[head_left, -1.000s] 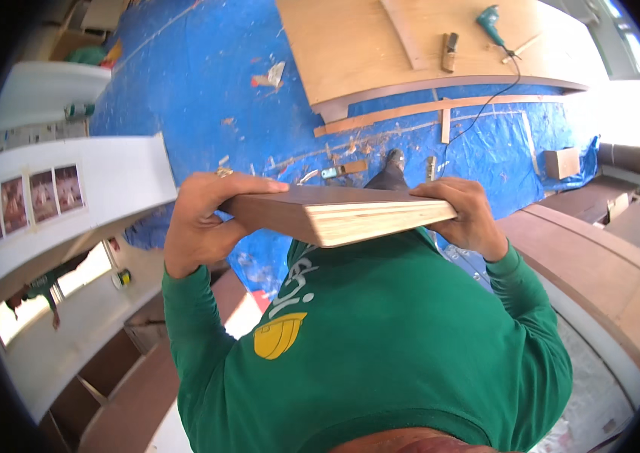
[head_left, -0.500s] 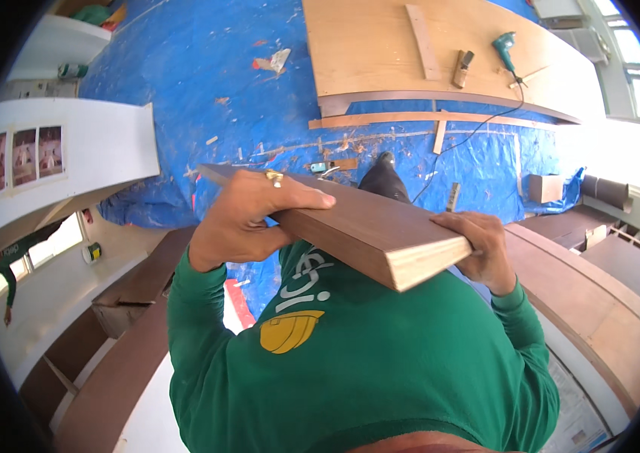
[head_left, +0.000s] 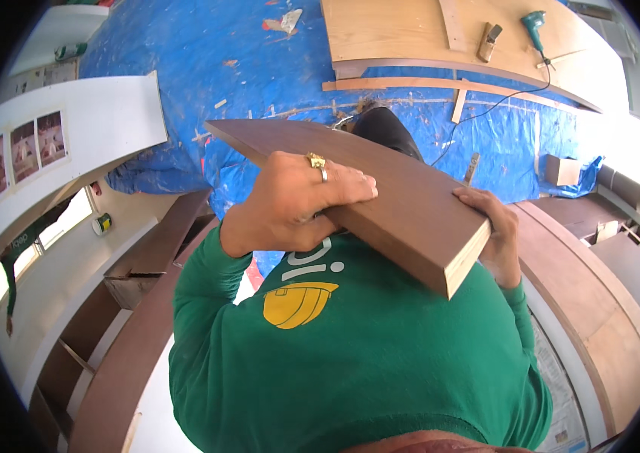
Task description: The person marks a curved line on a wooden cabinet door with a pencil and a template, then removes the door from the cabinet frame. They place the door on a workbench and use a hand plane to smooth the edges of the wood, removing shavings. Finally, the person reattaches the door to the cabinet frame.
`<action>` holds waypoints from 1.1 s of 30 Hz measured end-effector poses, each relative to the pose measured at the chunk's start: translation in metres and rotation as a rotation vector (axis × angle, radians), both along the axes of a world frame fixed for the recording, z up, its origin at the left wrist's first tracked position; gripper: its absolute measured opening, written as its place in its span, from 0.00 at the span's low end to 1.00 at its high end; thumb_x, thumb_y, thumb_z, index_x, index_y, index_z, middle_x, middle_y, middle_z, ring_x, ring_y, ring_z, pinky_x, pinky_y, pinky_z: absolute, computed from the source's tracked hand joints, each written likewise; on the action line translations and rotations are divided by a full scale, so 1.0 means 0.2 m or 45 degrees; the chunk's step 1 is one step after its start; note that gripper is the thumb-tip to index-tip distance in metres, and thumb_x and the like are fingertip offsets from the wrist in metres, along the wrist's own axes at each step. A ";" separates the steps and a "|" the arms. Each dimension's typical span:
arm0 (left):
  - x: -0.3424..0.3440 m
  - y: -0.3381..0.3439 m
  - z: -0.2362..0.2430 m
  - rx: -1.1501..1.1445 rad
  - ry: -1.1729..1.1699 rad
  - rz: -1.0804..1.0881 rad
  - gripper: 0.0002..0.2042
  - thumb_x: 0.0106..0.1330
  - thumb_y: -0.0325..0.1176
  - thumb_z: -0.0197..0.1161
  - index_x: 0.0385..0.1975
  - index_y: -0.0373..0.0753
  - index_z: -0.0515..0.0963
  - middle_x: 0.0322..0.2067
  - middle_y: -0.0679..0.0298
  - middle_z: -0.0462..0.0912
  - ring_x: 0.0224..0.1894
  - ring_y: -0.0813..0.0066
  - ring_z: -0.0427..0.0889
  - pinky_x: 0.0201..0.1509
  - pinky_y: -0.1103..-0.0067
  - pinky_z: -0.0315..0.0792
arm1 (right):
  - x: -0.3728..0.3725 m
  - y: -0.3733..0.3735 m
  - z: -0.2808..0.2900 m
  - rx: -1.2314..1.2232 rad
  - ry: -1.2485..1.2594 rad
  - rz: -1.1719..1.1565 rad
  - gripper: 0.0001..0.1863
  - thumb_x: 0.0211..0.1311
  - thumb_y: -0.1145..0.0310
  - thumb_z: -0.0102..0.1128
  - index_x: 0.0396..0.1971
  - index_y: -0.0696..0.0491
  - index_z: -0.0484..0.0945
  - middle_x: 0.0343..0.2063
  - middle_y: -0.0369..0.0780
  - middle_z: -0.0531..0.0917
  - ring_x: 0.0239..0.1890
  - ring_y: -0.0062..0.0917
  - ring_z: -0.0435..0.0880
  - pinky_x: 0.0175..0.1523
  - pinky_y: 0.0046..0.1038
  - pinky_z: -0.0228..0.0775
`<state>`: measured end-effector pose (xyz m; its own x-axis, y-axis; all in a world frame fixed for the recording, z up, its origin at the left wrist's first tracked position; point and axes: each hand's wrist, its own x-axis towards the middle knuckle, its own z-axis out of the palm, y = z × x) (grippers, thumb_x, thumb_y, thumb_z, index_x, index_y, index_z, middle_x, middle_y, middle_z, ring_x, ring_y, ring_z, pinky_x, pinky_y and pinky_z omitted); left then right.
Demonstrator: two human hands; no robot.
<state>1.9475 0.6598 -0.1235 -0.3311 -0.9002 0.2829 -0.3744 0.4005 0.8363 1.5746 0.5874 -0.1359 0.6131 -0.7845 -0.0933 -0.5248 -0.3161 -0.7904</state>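
Note:
A thick brown wooden board (head_left: pixel 395 189) slants across in front of my chest, its pale cut end at the near right and its far end at the upper left. My left hand (head_left: pixel 297 200), with rings on a finger, is closed round the board's near edge, fingers on the top face and thumb below. At the right end my right hand (head_left: pixel 495 226) grips the other edge; part of its fingers is hidden behind the board. Beyond that hand a narrow, ruler-like strip (head_left: pixel 471 169) sticks up; its lower part is hidden.
A plywood-topped bench (head_left: pixel 403 34) at the far right bears a hand plane (head_left: pixel 489 43) and a corded green power tool (head_left: pixel 534 32). Blue sheeting (head_left: pixel 244 68) covers the floor. A white panel with photos (head_left: pixel 108 113) stands left. Cabinet carcasses (head_left: pixel 70 362) flank me; another person's arm (head_left: pixel 12 294) shows far left.
The board has turned, its near end swinging toward me and rightward, and more of its top face shows. Both hands keep hold and have shifted right. My view has moved a little.

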 end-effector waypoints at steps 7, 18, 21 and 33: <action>0.15 -0.39 0.16 0.231 -0.054 0.327 0.22 0.52 0.18 0.78 0.49 0.34 0.87 0.38 0.55 0.93 0.37 0.66 0.93 0.46 0.75 0.84 | 0.15 -0.52 -0.02 -0.518 -0.120 -0.349 0.34 0.55 0.70 0.81 0.64 0.57 0.79 0.58 0.48 0.85 0.61 0.40 0.84 0.65 0.39 0.75; 0.45 -0.69 0.56 -0.109 0.168 1.252 0.15 0.64 0.23 0.77 0.49 0.27 0.85 0.43 0.60 0.90 0.45 0.76 0.85 0.54 0.79 0.75 | 0.54 -0.92 -1.14 0.743 -0.350 -0.713 0.32 0.80 0.44 0.57 0.58 0.61 0.81 0.41 0.47 0.90 0.41 0.30 0.88 0.50 0.35 0.79; 0.55 -0.77 0.58 -0.212 0.260 1.312 0.13 0.66 0.22 0.74 0.49 0.26 0.84 0.45 0.58 0.89 0.47 0.76 0.84 0.56 0.78 0.75 | 0.87 -0.90 -1.31 0.747 -0.210 -0.515 0.34 0.79 0.40 0.55 0.58 0.60 0.80 0.40 0.50 0.90 0.41 0.36 0.89 0.50 0.39 0.80; 1.03 -0.77 0.72 -0.487 0.493 1.421 0.18 0.69 0.27 0.75 0.53 0.22 0.83 0.50 0.54 0.88 0.53 0.69 0.84 0.65 0.74 0.71 | 1.72 -0.84 -1.19 1.029 -0.344 -0.654 0.47 0.74 0.34 0.57 0.69 0.67 0.71 0.62 0.63 0.80 0.68 0.52 0.79 0.70 0.45 0.72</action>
<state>2.1543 0.5053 0.0205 0.7263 -0.4741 0.4977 -0.4219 0.2641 0.8673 1.9194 0.4189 -0.3743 0.2966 -0.7229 -0.6240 -0.2175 0.5851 -0.7813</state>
